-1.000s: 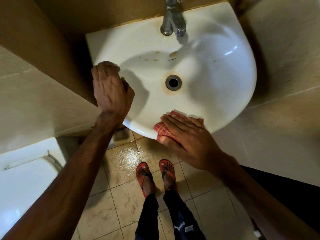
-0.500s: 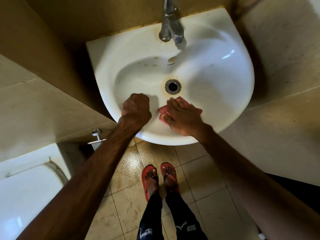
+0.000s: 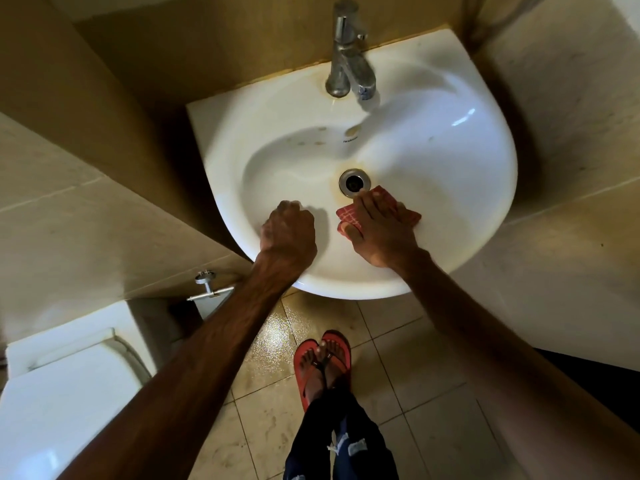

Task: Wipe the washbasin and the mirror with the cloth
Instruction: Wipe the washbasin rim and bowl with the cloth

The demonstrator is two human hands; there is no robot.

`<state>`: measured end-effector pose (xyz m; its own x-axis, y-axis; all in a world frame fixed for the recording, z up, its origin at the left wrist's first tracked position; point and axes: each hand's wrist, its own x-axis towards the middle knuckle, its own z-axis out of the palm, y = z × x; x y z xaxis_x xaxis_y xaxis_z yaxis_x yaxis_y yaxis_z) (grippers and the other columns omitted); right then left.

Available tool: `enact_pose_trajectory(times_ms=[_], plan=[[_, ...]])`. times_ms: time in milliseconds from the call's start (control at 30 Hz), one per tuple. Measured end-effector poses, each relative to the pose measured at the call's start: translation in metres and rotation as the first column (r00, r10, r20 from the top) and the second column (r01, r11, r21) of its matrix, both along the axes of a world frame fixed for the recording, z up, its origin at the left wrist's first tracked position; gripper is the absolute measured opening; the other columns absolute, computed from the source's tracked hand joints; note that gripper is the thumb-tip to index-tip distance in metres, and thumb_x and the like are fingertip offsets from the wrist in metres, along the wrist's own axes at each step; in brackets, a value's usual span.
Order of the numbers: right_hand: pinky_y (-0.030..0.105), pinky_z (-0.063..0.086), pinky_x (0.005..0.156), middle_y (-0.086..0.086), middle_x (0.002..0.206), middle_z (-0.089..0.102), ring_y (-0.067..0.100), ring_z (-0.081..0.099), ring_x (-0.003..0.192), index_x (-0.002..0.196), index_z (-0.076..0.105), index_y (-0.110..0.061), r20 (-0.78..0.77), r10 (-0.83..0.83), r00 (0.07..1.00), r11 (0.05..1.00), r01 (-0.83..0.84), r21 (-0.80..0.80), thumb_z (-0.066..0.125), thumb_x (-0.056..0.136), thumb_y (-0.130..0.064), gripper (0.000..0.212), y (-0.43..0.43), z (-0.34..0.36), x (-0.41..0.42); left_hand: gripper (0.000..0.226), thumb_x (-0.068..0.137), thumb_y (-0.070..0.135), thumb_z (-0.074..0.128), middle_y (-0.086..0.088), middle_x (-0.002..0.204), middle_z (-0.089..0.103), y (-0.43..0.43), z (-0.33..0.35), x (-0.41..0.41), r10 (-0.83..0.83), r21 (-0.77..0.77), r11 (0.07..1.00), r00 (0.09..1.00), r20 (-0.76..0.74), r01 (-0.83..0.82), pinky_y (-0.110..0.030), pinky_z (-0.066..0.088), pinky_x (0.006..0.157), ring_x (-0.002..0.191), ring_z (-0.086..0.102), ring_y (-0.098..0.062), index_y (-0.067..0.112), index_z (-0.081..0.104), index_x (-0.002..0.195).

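Two bare hands at work inside one white washbasin (image 3: 460, 161), seen from above.

Item 1, washbasin: wall-mounted, rounded front edge, far edge against the tan wall. Brownish staining rings the drain (image 3: 354, 182) at the bowl's centre, with a few small marks on the far inner slope. A chrome tap (image 3: 349, 64) stands on the far ledge, spout pointing into the bowl.

Item 2, cloth (image 3: 349, 216): red with a pale grid pattern, lying flat on the near inner slope of the bowl, just near and right of the drain, its far corner almost touching the drain ring.

Item 3, right hand (image 3: 381, 233): laid palm down on the cloth, fingers extended and pressed flat over it, fingertips reaching toward the drain; cloth edges show to the left and right of the fingers.

Item 4, left hand (image 3: 289, 233): curled into a loose fist, knuckles resting on the near-left inner slope of the bowl, apart from the cloth and holding nothing visible.

Item 5, surroundings: pale tiled walls to the left and right; a white toilet cistern lid (image 3: 62, 393) at lower left; a small chrome valve (image 3: 207, 285) on the left wall beside it; glossy beige floor tiles (image 3: 433, 410) beneath; feet in red flip-flops (image 3: 323, 362) and dark trouser legs below the basin's front edge.
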<state>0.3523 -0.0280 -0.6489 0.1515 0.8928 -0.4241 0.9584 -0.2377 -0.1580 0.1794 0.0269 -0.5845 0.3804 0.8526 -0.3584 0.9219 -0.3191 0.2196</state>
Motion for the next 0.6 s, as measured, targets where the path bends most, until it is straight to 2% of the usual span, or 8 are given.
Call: enact_pose_trajectory(times_ms=[233,500,600], plan=[[0.05,0.0,0.128,0.005,0.175,0.009,0.025,0.003,0.162,0.166,0.011,-0.017,-0.004,-0.002,1.0,1.0,0.002,0.003,0.033,0.109,-0.049,0.069,-0.001,-0.004,0.003,0.038,0.089,0.003,0.057,-0.014,0.132,0.055,-0.003,0.003,0.004,-0.021,-0.01,1.0,0.999,-0.042,0.021,-0.039,0.049,0.101,0.127,0.055,-0.03,0.002,0.061,0.127],[0.052,0.006,0.127,0.005,0.175,0.006,0.027,0.005,0.161,0.166,0.012,-0.017,0.065,0.012,0.998,1.0,-0.013,0.003,0.034,0.109,-0.047,0.068,0.015,-0.009,0.013,0.034,0.088,0.002,0.056,-0.016,0.127,0.058,-0.004,0.001,0.004,-0.031,-0.007,0.999,0.998,-0.06,0.031,-0.039,0.052,0.095,0.12,0.059,-0.033,0.001,0.063,0.121],[0.052,0.003,0.128,0.003,0.175,0.003,0.027,0.002,0.161,0.166,0.013,-0.02,0.011,0.001,1.0,1.0,0.0,-0.031,0.034,0.109,-0.047,0.067,0.021,-0.004,0.01,0.034,0.089,0.001,0.056,-0.016,0.128,0.057,-0.004,-0.002,0.004,-0.028,0.002,1.0,0.997,-0.069,0.029,-0.039,0.052,0.094,0.12,0.06,-0.033,0.0,0.061,0.123]])
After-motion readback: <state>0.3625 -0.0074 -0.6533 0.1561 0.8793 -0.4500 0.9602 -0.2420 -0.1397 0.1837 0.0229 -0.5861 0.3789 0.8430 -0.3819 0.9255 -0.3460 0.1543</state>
